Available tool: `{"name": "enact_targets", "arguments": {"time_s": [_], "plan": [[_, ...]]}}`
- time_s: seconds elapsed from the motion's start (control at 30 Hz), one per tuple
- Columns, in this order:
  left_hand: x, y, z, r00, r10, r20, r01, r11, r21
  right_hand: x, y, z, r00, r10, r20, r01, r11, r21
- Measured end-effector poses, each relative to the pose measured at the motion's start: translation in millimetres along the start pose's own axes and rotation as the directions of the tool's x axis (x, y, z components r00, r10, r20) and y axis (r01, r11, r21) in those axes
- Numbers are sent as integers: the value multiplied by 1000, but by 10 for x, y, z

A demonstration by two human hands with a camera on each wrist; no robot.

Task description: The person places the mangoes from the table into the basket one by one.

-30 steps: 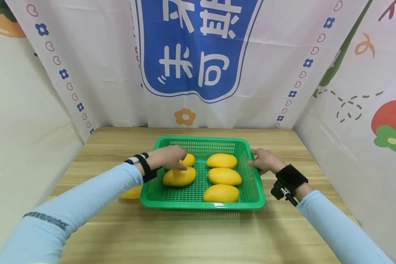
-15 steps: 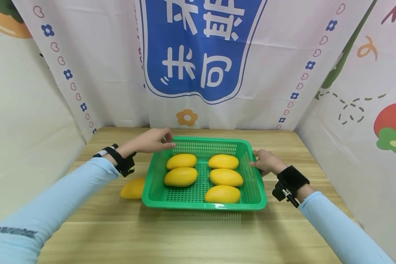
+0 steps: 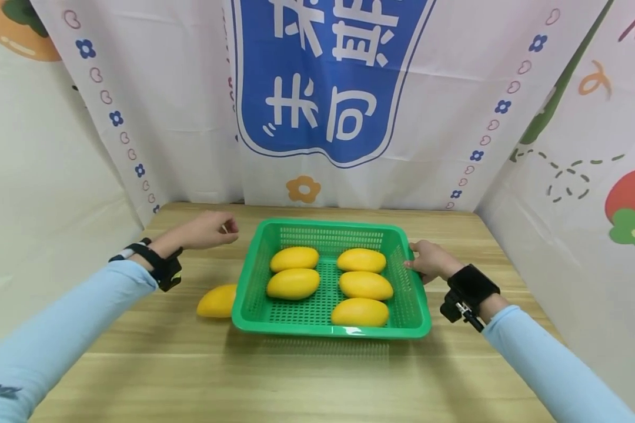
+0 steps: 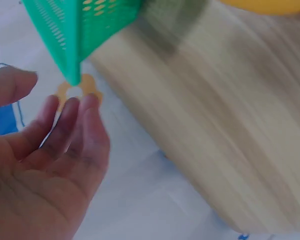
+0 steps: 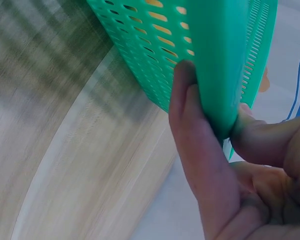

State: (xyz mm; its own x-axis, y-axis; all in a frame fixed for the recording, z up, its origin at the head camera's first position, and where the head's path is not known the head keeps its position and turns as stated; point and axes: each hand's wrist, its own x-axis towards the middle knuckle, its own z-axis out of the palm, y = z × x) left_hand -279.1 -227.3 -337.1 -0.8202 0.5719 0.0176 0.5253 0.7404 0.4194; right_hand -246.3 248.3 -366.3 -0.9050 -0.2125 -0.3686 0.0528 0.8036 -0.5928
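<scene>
A green perforated plastic basket (image 3: 328,331) holds yellow mangoes: two in its left half, including the front-left mango (image 3: 293,284), and three in a column on the right, with a middle mango (image 3: 366,285). My right hand (image 3: 431,259) pinches the basket's right rim; in the right wrist view the thumb is inside and the fingers (image 5: 187,115) are outside the green wall. To the left of the basket my left hand (image 3: 209,229) holds nothing, its fingers loosely bent. Another mango (image 3: 218,301) lies on the table at the basket's left side, partly hidden by it.
The wooden table (image 3: 296,382) ends at the back against a white printed cloth (image 3: 201,117) with a blue emblem. Similar cloth walls, such as the right wall (image 3: 571,194), stand at both sides.
My left hand has lifted off the mangoes, come out over the basket's left rim and moved left. The right hand keeps its grip on the rim. The head view has shifted slightly.
</scene>
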Motion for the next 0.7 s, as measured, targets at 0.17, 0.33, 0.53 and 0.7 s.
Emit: {"name": "enact_targets", "arguments": {"time_s": [0.17,0.33,0.53,0.7], "plan": [[-115,-98,47,995,-13,99,12,1000,12,4,-23,-20,1000,10,3,-10,999,-42],[-169,-112,125,959,-66,275,51,997,63,6,-42,-26,1000,11,-4,-12,997,-71],[-234,-148,328,905,-94,414,75,995,63,3,-31,-40,1000,26,-5,-26,1000,-5],[-287,-148,448,884,-83,460,72,997,40,-10,-29,-40,1000,7,-29,-7,1000,16]]}}
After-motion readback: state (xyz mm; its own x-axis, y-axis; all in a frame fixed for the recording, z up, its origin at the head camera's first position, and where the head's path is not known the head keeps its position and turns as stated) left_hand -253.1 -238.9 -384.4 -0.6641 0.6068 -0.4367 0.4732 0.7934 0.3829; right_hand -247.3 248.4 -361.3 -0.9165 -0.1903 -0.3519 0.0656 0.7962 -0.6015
